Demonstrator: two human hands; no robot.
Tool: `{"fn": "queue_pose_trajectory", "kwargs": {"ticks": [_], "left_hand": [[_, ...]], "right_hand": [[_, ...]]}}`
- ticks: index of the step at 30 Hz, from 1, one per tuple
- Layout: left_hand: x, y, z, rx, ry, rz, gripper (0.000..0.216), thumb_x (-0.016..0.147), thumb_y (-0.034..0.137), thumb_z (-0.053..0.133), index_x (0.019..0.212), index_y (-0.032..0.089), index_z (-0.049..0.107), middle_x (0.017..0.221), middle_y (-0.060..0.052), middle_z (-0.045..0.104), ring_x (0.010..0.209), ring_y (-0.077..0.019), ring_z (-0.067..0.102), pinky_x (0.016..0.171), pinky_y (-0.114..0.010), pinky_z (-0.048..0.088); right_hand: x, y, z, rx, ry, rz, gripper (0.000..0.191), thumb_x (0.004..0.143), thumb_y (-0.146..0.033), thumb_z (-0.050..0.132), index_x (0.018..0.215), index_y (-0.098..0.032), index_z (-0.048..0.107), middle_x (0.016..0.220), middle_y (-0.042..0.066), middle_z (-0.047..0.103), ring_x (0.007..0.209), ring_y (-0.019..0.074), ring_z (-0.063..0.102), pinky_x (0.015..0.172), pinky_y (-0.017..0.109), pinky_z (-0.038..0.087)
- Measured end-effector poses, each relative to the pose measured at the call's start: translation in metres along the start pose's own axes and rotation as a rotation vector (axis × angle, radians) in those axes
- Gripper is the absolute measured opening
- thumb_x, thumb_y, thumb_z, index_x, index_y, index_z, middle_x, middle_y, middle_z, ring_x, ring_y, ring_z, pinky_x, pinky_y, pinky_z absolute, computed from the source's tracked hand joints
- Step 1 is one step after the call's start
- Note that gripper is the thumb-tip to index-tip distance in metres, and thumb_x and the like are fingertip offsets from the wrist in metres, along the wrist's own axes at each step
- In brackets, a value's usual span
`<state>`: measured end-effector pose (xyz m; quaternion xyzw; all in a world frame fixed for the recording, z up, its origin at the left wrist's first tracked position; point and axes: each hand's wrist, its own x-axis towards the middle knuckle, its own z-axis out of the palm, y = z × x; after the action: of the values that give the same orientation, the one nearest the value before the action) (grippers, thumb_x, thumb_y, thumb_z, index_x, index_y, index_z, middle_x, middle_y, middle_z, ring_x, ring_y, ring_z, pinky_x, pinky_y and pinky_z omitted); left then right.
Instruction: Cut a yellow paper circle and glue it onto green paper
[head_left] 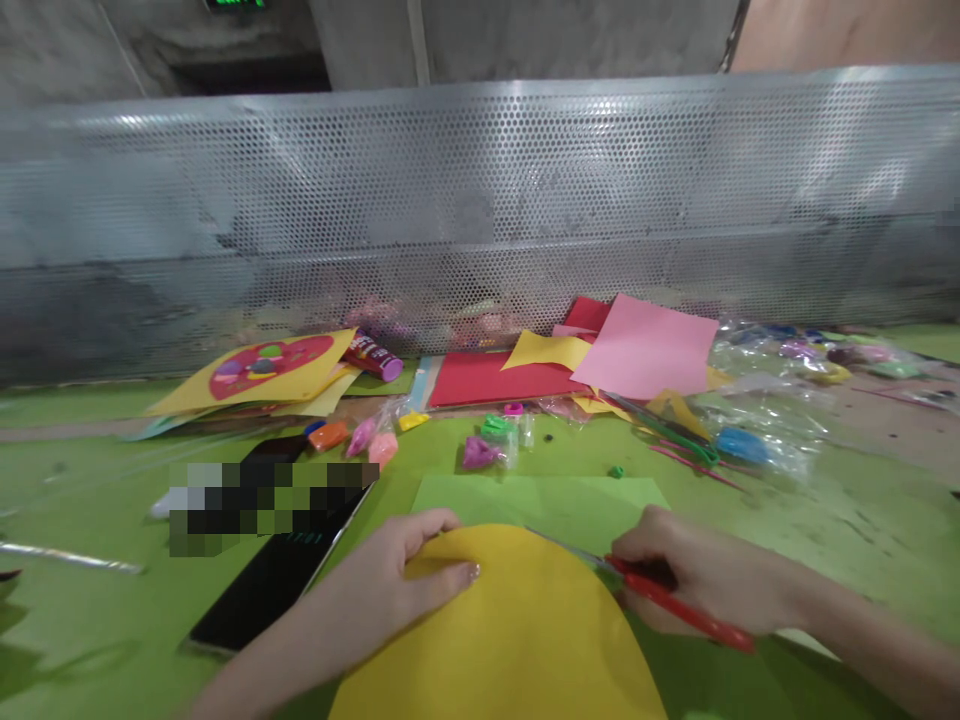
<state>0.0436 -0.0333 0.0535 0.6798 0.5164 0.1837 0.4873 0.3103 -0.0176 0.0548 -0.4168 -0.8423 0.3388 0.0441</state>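
Note:
A large yellow sheet of paper (pixel 517 630) with a rounded top edge fills the lower middle of the view. My left hand (pixel 409 575) pinches its upper left edge, thumb on top. In my right hand (pixel 690 570) is a pair of scissors (pixel 667 600) with red handles. Its thin blades point left and lie along the curved upper right edge of the yellow paper; how far they are apart cannot be made out. Beneath and behind lies a light green sheet (pixel 540 495) on the green table.
A phone (pixel 277 575) lies left of my left hand. Farther back are small coloured clay packets (pixel 480 453), a red sheet (pixel 495 380), a pink sheet (pixel 652 345), green-handled scissors (pixel 690 445) and a yellow card with a red heart (pixel 270 368). A perforated metal panel (pixel 480 180) stands behind.

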Motion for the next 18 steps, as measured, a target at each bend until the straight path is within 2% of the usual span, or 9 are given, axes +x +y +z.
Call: {"fn": "queue_pose_trajectory", "kwargs": {"ticks": [6, 11, 18], "left_hand": [[-0.0003, -0.0033, -0.0028, -0.04, -0.007, -0.001, 0.028, 0.076, 0.046, 0.047, 0.075, 0.019, 0.053, 0.068, 0.004, 0.052, 0.063, -0.0128, 0.05, 0.056, -0.022, 0.038], [-0.0012, -0.0012, -0.0016, 0.07, 0.008, 0.025, 0.028, 0.077, 0.047, 0.046, 0.074, 0.019, 0.052, 0.068, 0.005, 0.047, 0.064, -0.0127, 0.047, 0.056, -0.022, 0.036], [-0.0014, -0.0006, 0.0005, 0.083, -0.02, 0.024, 0.03, 0.077, 0.048, 0.044, 0.075, 0.019, 0.052, 0.069, 0.004, 0.049, 0.066, -0.0134, 0.048, 0.057, -0.023, 0.037]], "right_hand": [[-0.0011, 0.0018, -0.0028, -0.018, -0.003, 0.016, 0.018, 0.062, -0.003, 0.041, 0.05, -0.017, 0.037, 0.047, -0.007, 0.034, 0.045, 0.0052, 0.03, 0.042, 0.018, 0.023], [-0.003, -0.0025, -0.0051, -0.042, -0.001, 0.052, 0.021, 0.067, -0.015, 0.046, 0.051, -0.018, 0.031, 0.05, -0.007, 0.028, 0.047, 0.0062, 0.026, 0.042, 0.02, 0.02], [-0.0012, -0.0053, -0.0012, -0.042, -0.008, 0.022, 0.019, 0.061, -0.009, 0.043, 0.05, -0.018, 0.03, 0.047, -0.008, 0.027, 0.045, 0.0053, 0.024, 0.04, 0.019, 0.02]]}}
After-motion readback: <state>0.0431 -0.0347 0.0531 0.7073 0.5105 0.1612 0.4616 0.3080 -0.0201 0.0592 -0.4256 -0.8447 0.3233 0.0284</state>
